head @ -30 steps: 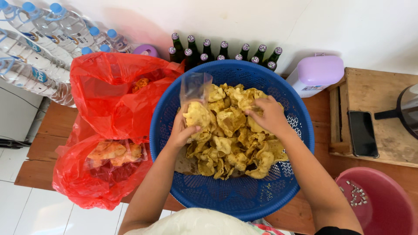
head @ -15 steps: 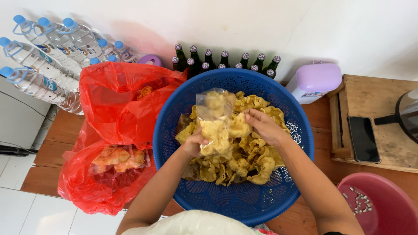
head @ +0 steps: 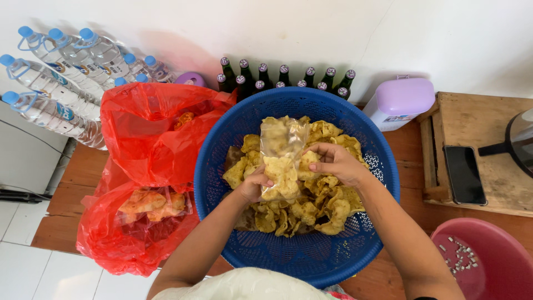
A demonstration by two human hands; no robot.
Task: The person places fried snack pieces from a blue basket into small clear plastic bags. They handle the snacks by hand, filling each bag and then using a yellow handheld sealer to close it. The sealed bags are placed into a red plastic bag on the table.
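A round blue plastic basket (head: 233,133) holds a heap of yellow fried crackers (head: 325,203). Over the heap, both hands hold a small clear plastic bag (head: 282,158) partly filled with crackers. My left hand (head: 253,184) grips the bag's lower left side. My right hand (head: 333,162) pinches its right edge, fingers curled against the plastic. The bag's top stands up, empty and crumpled.
A large red plastic bag (head: 141,172) with packed crackers lies left of the basket. Water bottles (head: 61,83) and dark glass bottles (head: 283,78) line the wall. A lilac-lidded container (head: 401,100), a wooden box (head: 488,150) with a black phone (head: 463,175), and a pink tub (head: 488,261) are at right.
The hands rose from the cracker heap; the clear bag, empty at first, now holds crackers and is gripped by both hands. The view shifted slightly.
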